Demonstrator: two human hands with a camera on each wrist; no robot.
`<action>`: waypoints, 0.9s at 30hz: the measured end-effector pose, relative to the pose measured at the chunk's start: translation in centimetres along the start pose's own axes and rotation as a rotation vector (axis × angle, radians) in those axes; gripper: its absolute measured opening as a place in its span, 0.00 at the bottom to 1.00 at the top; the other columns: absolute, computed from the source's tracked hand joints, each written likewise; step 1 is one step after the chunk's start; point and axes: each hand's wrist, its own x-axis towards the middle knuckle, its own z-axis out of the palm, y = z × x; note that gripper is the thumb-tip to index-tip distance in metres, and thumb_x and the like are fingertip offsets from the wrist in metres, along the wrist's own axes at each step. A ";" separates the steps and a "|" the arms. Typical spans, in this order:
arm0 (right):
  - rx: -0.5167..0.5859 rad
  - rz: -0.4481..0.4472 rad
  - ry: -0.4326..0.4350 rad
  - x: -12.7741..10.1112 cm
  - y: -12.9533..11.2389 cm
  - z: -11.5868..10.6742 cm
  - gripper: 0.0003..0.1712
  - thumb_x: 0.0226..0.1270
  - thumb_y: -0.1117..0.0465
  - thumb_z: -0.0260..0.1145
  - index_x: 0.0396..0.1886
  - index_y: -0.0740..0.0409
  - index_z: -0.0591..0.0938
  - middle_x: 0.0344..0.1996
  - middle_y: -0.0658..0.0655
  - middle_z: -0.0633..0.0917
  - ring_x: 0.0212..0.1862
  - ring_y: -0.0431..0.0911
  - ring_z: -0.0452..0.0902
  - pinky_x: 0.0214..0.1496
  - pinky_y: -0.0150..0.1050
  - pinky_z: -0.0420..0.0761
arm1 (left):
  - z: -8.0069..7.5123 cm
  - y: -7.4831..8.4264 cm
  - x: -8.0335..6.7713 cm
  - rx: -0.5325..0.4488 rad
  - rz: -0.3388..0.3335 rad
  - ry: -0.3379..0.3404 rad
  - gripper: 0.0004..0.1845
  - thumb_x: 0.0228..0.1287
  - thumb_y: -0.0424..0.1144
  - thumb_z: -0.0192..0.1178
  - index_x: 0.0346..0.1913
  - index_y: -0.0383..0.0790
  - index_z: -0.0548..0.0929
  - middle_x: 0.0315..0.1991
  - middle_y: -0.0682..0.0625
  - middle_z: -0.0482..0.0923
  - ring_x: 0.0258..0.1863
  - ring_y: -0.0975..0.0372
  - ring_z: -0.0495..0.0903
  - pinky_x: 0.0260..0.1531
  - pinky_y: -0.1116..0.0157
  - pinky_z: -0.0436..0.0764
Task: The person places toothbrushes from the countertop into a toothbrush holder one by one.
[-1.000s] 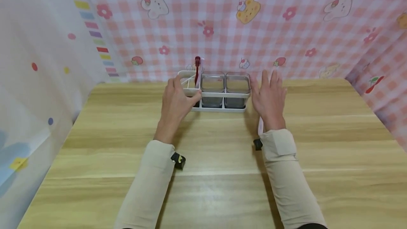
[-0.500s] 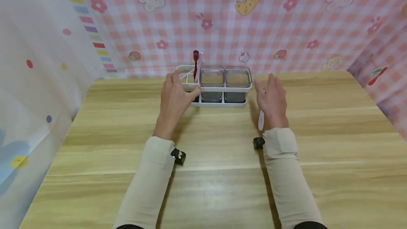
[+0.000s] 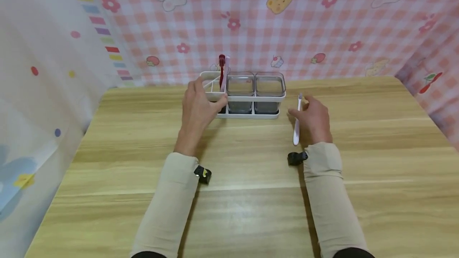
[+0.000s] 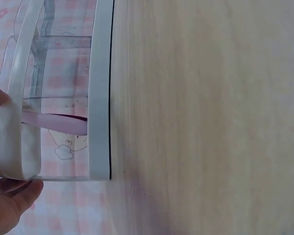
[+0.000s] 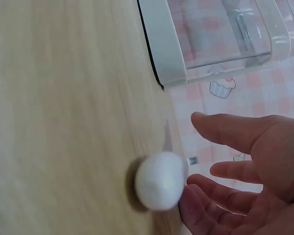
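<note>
My left hand (image 3: 197, 110) holds the left end of a white toothbrush rack (image 3: 251, 116), thumb on the front bar and fingers round the side. In its divided left section stand a red toothbrush (image 3: 221, 69) and a pink toothbrush (image 4: 61, 123). Two clear cups (image 3: 269, 85) fill the other sections. Right of the rack, a white toothbrush (image 3: 296, 132) lies on the table, bristle end away from me. Over it is my right hand (image 3: 315, 116), thumb to its left and fingers to its right, spread apart. The right wrist view shows its rounded handle end (image 5: 160, 181) beside the fingers.
The wooden table (image 3: 244, 210) runs back to a pink checked cloth (image 3: 251, 39) hanging behind the rack. A white patterned cloth (image 3: 43, 98) hangs on the left side. Each wrist carries a small black camera (image 3: 297, 158).
My right hand has left the rack's right end and shifted slightly right and toward me, its fingers bending over the white toothbrush, now in fuller view. The left hand stays on the rack.
</note>
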 end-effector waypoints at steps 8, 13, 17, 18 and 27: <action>-0.020 0.019 0.023 0.4 0.8 -0.2 0.39 0.61 0.59 0.72 0.69 0.70 0.72 0.48 0.68 0.84 0.47 0.58 0.80 0.57 0.52 0.76 | 0.2 0.0 0.1 0.013 0.002 0.005 0.43 0.59 0.56 0.68 0.69 0.33 0.67 0.56 0.36 0.72 0.50 0.48 0.74 0.52 0.52 0.75; 0.047 0.058 0.052 0.6 1.2 -0.4 0.34 0.59 0.63 0.68 0.66 0.69 0.75 0.45 0.66 0.86 0.27 0.41 0.80 0.41 0.39 0.80 | 0.1 0.1 0.0 0.012 -0.001 -0.003 0.43 0.59 0.56 0.67 0.69 0.33 0.67 0.56 0.36 0.72 0.49 0.48 0.74 0.52 0.52 0.76; 0.278 0.148 0.053 0.7 1.5 -0.6 0.34 0.61 0.66 0.63 0.69 0.69 0.73 0.48 0.66 0.83 0.23 0.31 0.75 0.31 0.31 0.82 | 0.0 0.3 -0.1 0.012 -0.018 -0.014 0.43 0.59 0.57 0.67 0.70 0.34 0.66 0.57 0.37 0.71 0.50 0.48 0.73 0.52 0.52 0.75; 0.341 0.171 0.052 0.7 1.5 -0.6 0.34 0.62 0.67 0.63 0.70 0.69 0.72 0.48 0.65 0.82 0.24 0.30 0.75 0.29 0.32 0.83 | 0.0 0.3 -0.1 0.014 -0.020 -0.014 0.43 0.59 0.57 0.67 0.70 0.34 0.67 0.57 0.37 0.71 0.50 0.49 0.73 0.53 0.52 0.75; 0.563 0.248 0.077 1.0 1.5 -0.4 0.32 0.64 0.70 0.59 0.69 0.69 0.70 0.38 0.54 0.75 0.24 0.34 0.76 0.27 0.32 0.83 | 0.0 0.2 -0.1 0.016 -0.014 -0.005 0.42 0.59 0.57 0.67 0.69 0.33 0.67 0.57 0.37 0.71 0.50 0.49 0.74 0.52 0.52 0.75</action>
